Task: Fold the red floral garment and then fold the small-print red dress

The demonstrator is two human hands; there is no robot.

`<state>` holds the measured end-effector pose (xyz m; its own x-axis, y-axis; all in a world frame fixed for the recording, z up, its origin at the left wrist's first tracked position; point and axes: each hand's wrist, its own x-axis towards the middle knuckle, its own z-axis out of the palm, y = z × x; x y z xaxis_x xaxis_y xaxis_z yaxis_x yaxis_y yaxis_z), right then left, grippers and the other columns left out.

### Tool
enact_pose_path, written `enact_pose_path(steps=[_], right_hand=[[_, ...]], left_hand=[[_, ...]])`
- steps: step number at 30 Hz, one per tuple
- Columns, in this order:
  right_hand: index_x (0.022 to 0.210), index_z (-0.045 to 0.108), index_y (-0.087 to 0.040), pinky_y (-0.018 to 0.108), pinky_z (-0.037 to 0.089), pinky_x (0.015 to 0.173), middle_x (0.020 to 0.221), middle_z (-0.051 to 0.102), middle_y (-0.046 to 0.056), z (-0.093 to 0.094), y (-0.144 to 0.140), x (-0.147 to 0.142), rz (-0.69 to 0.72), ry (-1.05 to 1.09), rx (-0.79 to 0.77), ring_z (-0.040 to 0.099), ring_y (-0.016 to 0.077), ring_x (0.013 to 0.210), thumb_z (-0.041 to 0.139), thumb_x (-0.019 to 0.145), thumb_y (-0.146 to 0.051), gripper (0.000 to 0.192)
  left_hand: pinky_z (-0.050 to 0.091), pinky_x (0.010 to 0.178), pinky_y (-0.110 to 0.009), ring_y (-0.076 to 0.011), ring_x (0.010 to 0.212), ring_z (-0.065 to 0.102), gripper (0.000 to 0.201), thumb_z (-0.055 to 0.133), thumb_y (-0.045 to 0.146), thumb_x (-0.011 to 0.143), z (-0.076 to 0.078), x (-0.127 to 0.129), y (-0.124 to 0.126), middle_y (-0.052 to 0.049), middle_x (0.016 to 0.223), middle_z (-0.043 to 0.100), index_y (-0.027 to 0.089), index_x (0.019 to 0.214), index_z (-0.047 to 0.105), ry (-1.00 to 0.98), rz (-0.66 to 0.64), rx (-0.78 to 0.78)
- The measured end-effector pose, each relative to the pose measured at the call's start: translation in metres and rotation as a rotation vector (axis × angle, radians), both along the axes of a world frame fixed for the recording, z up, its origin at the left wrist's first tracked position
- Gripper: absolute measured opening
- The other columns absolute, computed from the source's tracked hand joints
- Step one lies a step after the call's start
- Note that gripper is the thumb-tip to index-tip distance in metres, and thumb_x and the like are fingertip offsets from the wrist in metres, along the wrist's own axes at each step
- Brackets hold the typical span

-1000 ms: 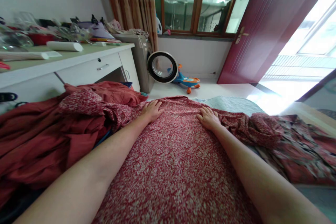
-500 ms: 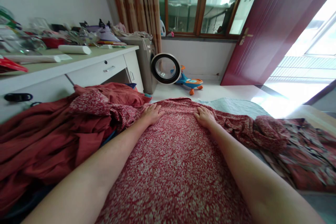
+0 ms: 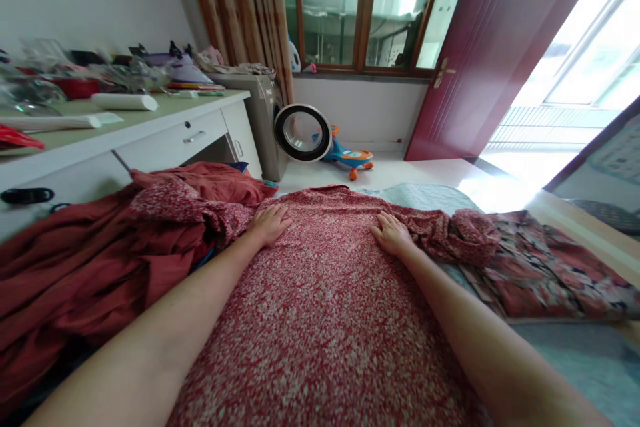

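A red garment with a small white floral print (image 3: 325, 293) lies spread flat on the bed in front of me. My left hand (image 3: 270, 221) rests palm down on its far left part, fingers spread. My right hand (image 3: 391, 232) lies flat on its far right part, next to a bunched sleeve (image 3: 465, 232). Neither hand grips anything.
A heap of plain rust-red cloth (image 3: 85, 267) lies to the left. A dark patterned garment (image 3: 545, 273) lies on the teal bedcover (image 3: 575, 353) to the right. A cluttered white desk (image 3: 150, 127), a washing machine (image 3: 280, 127), a toy car (image 3: 350, 159) and a dark red door (image 3: 495, 47) stand beyond.
Both hands have slid a little apart and toward me over the floral garment. The view has shifted slightly to the right.
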<state>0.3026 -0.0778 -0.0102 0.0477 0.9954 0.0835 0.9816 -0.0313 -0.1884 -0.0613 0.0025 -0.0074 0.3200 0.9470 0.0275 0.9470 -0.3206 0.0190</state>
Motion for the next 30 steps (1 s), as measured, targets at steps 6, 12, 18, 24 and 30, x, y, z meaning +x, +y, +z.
enact_pose_path(steps=[6,12,18,24,30], right_hand=[[0.138,0.051,-0.020,0.042,0.028,0.113,0.152,0.043,0.010,0.013,-0.001,0.017,0.044,-0.064,-0.011,0.038,0.0250,0.139,0.035,0.099,-0.043,0.048],[0.141,0.048,-0.014,0.045,0.022,0.115,0.156,0.036,0.014,0.020,-0.032,0.006,-0.082,-0.182,0.081,0.028,0.0310,0.143,0.041,0.097,-0.039,0.051],[0.144,0.044,-0.012,0.041,0.025,0.115,0.154,0.040,0.013,0.012,-0.094,-0.029,0.158,-0.051,0.077,0.033,0.0275,0.141,0.041,0.097,-0.043,0.056],[0.133,0.055,-0.010,0.036,0.030,0.112,0.146,0.049,0.016,0.004,-0.126,0.002,0.126,-0.029,0.080,0.042,0.0247,0.134,0.043,0.097,-0.037,0.046],[0.135,0.053,-0.010,0.039,0.033,0.109,0.146,0.048,0.016,0.008,-0.133,0.024,0.055,-0.121,0.029,0.042,0.0266,0.135,0.038,0.098,-0.031,0.045]], left_hand=[[0.022,0.119,-0.045,-0.0283,0.146,0.030,0.052,0.042,0.040,0.096,0.007,0.026,-0.026,-0.013,0.156,0.038,0.016,0.141,0.048,0.019,-0.001,0.165],[0.030,0.116,-0.043,-0.0283,0.141,0.039,0.054,0.042,0.044,0.097,-0.007,0.036,-0.060,-0.014,0.154,0.040,0.016,0.142,0.048,-0.016,-0.062,0.110],[0.029,0.117,-0.043,-0.0273,0.141,0.039,0.048,0.043,0.041,0.096,-0.010,0.031,-0.112,-0.012,0.151,0.045,0.019,0.138,0.052,-0.075,-0.117,0.133],[0.027,0.118,-0.040,-0.0258,0.142,0.037,0.054,0.042,0.044,0.096,-0.003,0.001,-0.155,-0.014,0.153,0.043,0.016,0.141,0.049,-0.023,-0.102,0.027],[0.029,0.117,-0.043,-0.0266,0.142,0.038,0.055,0.040,0.044,0.097,-0.001,-0.030,-0.198,-0.014,0.153,0.041,0.016,0.144,0.045,-0.039,-0.038,0.020]])
